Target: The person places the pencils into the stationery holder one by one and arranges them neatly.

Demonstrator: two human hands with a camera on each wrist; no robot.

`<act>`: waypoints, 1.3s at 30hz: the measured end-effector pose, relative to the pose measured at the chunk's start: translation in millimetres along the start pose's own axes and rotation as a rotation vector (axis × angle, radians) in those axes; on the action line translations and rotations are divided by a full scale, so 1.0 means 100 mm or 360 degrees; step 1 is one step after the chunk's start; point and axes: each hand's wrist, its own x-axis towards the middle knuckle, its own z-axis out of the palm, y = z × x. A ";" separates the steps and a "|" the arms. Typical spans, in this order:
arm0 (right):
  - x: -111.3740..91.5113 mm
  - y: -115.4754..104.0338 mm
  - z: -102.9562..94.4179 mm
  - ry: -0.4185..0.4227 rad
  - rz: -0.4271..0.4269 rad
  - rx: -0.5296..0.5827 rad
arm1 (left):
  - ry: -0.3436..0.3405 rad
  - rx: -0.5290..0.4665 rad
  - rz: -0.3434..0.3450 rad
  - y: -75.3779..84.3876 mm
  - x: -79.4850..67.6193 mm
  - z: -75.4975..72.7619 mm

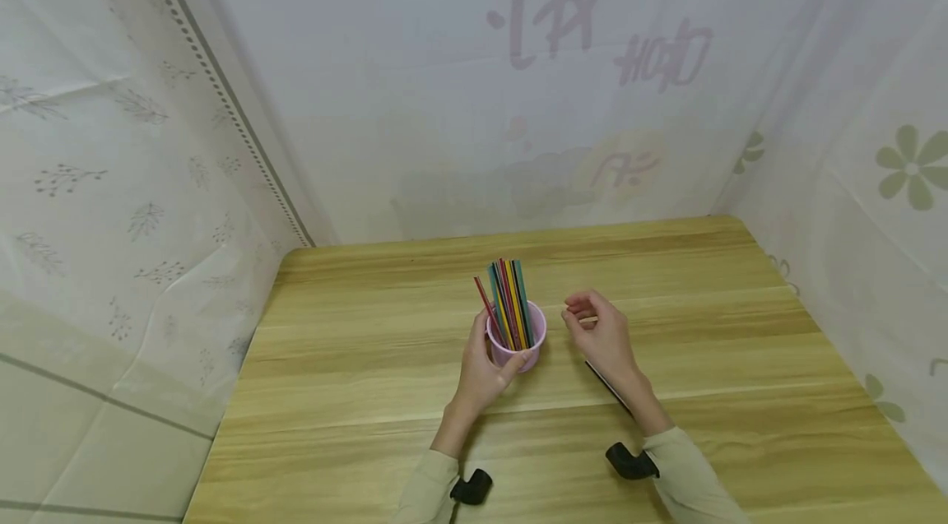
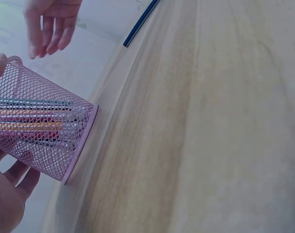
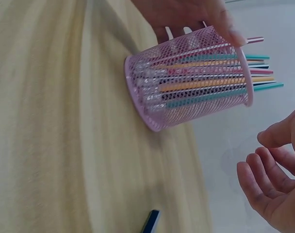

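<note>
A pink mesh pencil cup [image 1: 539,341] stands on the table, and my left hand [image 1: 481,374] grips it around the side, thumb near the rim. Several slim coloured pencils [image 1: 509,294] in teal, yellow, red and black lean inside, their upper ends above the rim. Through the mesh in the right wrist view, the pencils' lower ends reach close to the cup's base [image 3: 138,99]. To the right of the cup, my right hand [image 1: 603,336] hovers with loosely bent fingers and holds nothing. One dark pencil [image 1: 609,386] lies on the table, partly hidden beneath the right wrist.
The wood-grain table [image 1: 355,359] has its far edge against a pale printed curtain [image 1: 444,96]. Patterned curtains hang at the left and right sides too. A black curved piece [image 1: 631,461] sits at the right sleeve, another [image 1: 471,488] at the left sleeve.
</note>
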 end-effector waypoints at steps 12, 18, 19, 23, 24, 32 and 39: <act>-0.18 0.11 -0.11 -0.0034 0.0058 -0.0068 | 0.0030 0.0001 0.0053 -0.34 -0.01 0.08; -0.26 0.19 -0.14 -0.0067 0.0047 -0.0088 | 0.0008 -0.0010 0.0036 -0.34 -0.01 0.08; -0.28 0.20 -0.14 -0.0072 0.0040 -0.0088 | 0.0008 -0.0006 0.0032 -0.35 -0.01 0.08; -0.34 0.29 -0.15 -0.0088 0.0027 -0.0117 | 0.0016 -0.0002 0.0032 -0.34 -0.01 0.09; -0.35 0.31 -0.16 -0.0091 0.0032 -0.0124 | 0.0020 -0.0004 0.0036 -0.33 -0.01 0.09; -0.46 0.38 -0.19 -0.0190 0.0142 -0.0233 | 0.0010 -0.0037 0.0071 0.04 0.00 -0.02; -0.52 0.38 -0.22 -0.0320 0.0328 -0.0376 | 0.0001 -0.0046 0.0066 0.11 0.00 -0.04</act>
